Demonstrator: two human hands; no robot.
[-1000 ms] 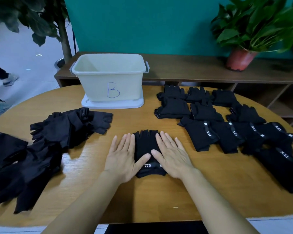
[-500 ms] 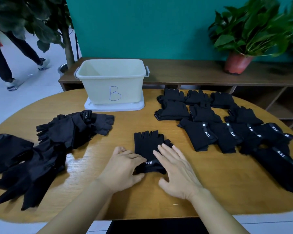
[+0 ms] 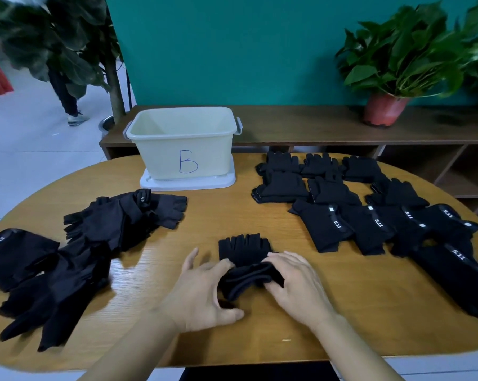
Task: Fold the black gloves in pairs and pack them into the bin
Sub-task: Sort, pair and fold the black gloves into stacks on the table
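Observation:
A stacked pair of black gloves lies at the table's front middle, finger ends pointing away from me. Its cuff end is lifted and curled over towards the fingers. My left hand grips the cuff's left side, thumb below. My right hand grips the cuff's right side. A loose heap of unfolded black gloves lies at the left. Several flat black gloves are laid out at the right. The cream bin marked B stands at the back on a white lid, and no gloves show inside it.
The oval wooden table has its front edge close to me. A low wooden shelf with a potted plant runs behind it against a teal wall. A person's legs stand on the floor at back left.
Both hands went from lying flat on the glove pair to taking hold of its cuff end. The cuff is now raised and rolled towards the fingers.

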